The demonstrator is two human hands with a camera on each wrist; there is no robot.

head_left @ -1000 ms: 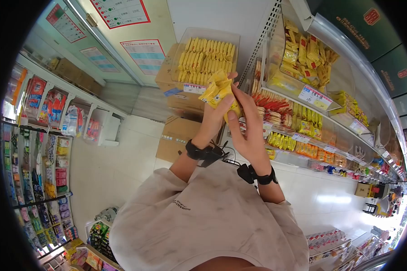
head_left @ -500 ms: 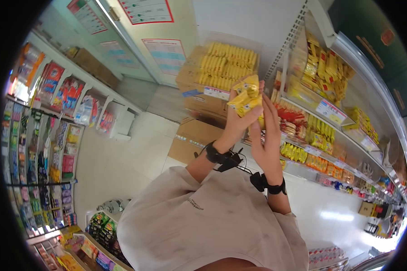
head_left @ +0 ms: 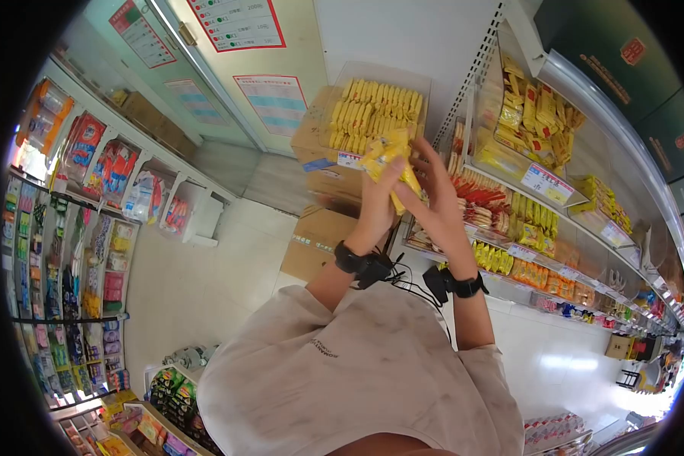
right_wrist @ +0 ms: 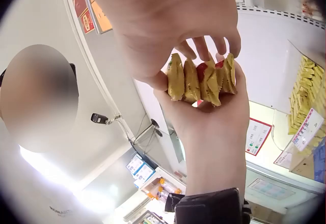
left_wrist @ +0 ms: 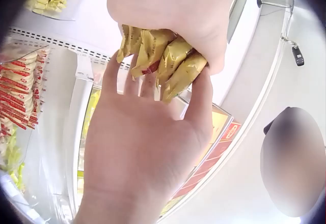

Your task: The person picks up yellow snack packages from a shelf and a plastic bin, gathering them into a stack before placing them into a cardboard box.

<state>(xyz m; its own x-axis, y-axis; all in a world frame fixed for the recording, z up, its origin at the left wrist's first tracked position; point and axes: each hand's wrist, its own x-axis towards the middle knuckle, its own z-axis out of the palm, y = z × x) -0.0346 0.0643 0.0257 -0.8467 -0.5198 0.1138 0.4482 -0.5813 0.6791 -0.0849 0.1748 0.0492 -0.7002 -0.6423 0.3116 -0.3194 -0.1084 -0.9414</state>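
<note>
Several small yellow snack packets [head_left: 385, 152], stacked side by side, are held up in front of the body between both hands. My left hand [head_left: 378, 201] grips the stack, its palm and fingers around one end. My right hand [head_left: 439, 205] has its thumb on one side of the stack and its bent fingers around the other. Seen from the left wrist, the crimped packet ends [left_wrist: 162, 61] stick out between the two hands. The right wrist view shows the packets [right_wrist: 201, 81] standing in a row in the left palm.
A clear bin [head_left: 425, 87] of neatly lined yellow packets stands on cardboard boxes [head_left: 315, 114] behind the hands. To the right, a shelf unit [head_left: 509, 171] carries more wrapped snacks and price tags. Another cardboard box [head_left: 319, 243] sits on the floor. Hanging goods fill the left rack [head_left: 61, 285].
The packets, fanned out earlier, now stand closer together. My right hand's fingers have bent and spread around them. The head view has shifted, and both hands stay together on the packets.
</note>
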